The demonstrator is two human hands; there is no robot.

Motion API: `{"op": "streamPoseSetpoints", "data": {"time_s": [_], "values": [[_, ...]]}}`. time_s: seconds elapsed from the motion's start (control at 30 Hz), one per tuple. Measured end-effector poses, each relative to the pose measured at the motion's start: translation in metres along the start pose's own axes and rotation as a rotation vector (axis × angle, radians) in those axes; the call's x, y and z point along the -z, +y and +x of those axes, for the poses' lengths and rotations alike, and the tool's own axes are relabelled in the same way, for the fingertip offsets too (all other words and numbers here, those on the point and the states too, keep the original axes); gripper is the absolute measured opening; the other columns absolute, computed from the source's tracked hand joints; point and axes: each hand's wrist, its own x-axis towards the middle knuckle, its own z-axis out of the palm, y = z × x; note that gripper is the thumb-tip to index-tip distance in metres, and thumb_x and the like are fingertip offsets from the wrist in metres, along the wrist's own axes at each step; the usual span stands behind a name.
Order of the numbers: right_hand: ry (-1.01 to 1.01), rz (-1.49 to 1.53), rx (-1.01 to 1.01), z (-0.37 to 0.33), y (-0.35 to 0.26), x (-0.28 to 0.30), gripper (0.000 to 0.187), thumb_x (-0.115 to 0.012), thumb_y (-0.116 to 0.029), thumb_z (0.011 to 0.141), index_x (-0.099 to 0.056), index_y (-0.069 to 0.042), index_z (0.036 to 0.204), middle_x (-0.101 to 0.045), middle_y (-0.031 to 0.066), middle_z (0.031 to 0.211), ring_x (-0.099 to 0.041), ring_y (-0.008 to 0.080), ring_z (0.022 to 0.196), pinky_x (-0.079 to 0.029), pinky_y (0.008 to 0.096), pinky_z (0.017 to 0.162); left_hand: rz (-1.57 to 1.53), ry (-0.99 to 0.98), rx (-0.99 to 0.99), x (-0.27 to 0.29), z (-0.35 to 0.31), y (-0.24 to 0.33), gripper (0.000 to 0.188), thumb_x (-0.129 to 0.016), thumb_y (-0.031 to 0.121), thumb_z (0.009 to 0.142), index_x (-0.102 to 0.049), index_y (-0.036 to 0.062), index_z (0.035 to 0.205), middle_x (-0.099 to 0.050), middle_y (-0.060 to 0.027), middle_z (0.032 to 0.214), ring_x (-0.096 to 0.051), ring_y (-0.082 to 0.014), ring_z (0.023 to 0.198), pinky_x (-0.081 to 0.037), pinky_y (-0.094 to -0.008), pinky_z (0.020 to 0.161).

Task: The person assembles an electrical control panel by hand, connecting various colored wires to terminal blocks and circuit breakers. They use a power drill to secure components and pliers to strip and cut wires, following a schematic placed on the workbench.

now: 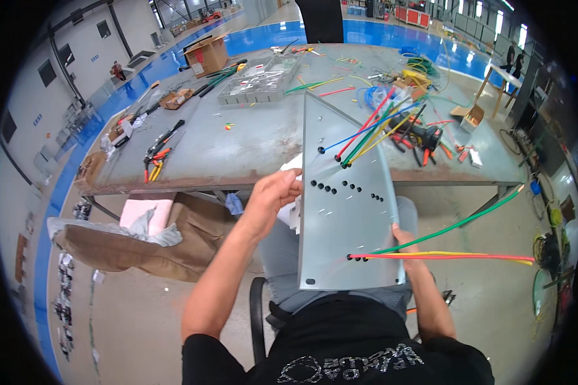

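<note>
A grey sheet-metal panel (pixel 347 224) with raised edges rests tilted over my lap, its far end against the workbench edge. Black grommets line several of its holes. Red, blue, green and yellow wires stand up out of the upper holes; a green wire (pixel 459 224) and a red wire (pixel 456 256) run right from the lower ones. My right hand (pixel 410 242) grips the panel's right edge, its fingers mostly hidden underneath. At the left edge, my left hand (pixel 276 197) is closed with curled fingertips; what they pinch is hidden. White pieces (pixel 292 218) show behind that edge.
The metal workbench (pixel 257 141) holds a divided parts box (pixel 260 80), cutters and pliers (pixel 157 154), a black power tool (pixel 424 135), wire coils (pixel 420 67) and a cardboard box (pixel 207 54). A brown cloth-covered item (pixel 128 250) and a pink pad (pixel 146 215) lie left of my legs.
</note>
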Motion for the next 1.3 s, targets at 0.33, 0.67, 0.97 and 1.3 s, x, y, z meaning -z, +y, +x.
{"op": "streamPoseSetpoints", "data": {"time_s": [0.33,0.67,0.97,1.3], "values": [[0.189,-0.317,0.270,0.004,0.009,0.000,0.054,-0.061,-0.039,0.110,-0.065,0.006,0.080,-0.055,0.0008,0.069,-0.045,0.0101,0.067,-0.039,0.0356,0.058,-0.089,0.342,0.097,0.042,-0.048,-0.128,0.044,-0.072,0.025,0.103,-0.059,-0.0010,0.136,-0.073,-0.0048,0.115,-0.067,-0.0117,0.106,-0.051,-0.0280,0.097],[0.257,-0.421,0.379,-0.023,0.005,-0.017,0.053,-0.058,-0.037,0.111,-0.060,0.007,0.083,-0.049,0.0035,0.067,-0.044,0.0111,0.070,-0.041,0.0366,0.062,-0.122,0.496,0.020,0.041,-0.051,-0.180,0.035,-0.070,0.014,0.104,-0.059,-0.0029,0.132,-0.075,-0.0071,0.108,-0.067,-0.0111,0.099,-0.050,-0.0261,0.090],[0.297,-0.402,0.400,-0.011,-0.002,-0.027,0.053,-0.057,-0.037,0.111,-0.058,0.007,0.082,-0.048,0.0031,0.066,-0.044,0.0118,0.069,-0.040,0.0377,0.061,-0.015,0.651,-0.182,0.025,-0.026,-0.166,0.031,-0.070,0.019,0.105,-0.063,-0.0034,0.126,-0.071,-0.0046,0.109,-0.063,-0.0097,0.098,-0.049,-0.0268,0.090],[0.301,-0.372,0.353,-0.008,0.010,-0.029,0.050,-0.056,-0.035,0.111,-0.064,0.009,0.089,-0.053,0.0066,0.068,-0.046,0.0122,0.070,-0.043,0.0363,0.064,0.038,0.668,-0.109,0.028,-0.026,-0.180,0.032,-0.069,0.017,0.105,-0.063,-0.0050,0.127,-0.073,-0.0073,0.112,-0.064,-0.0107,0.100,-0.050,-0.0265,0.090]]}}
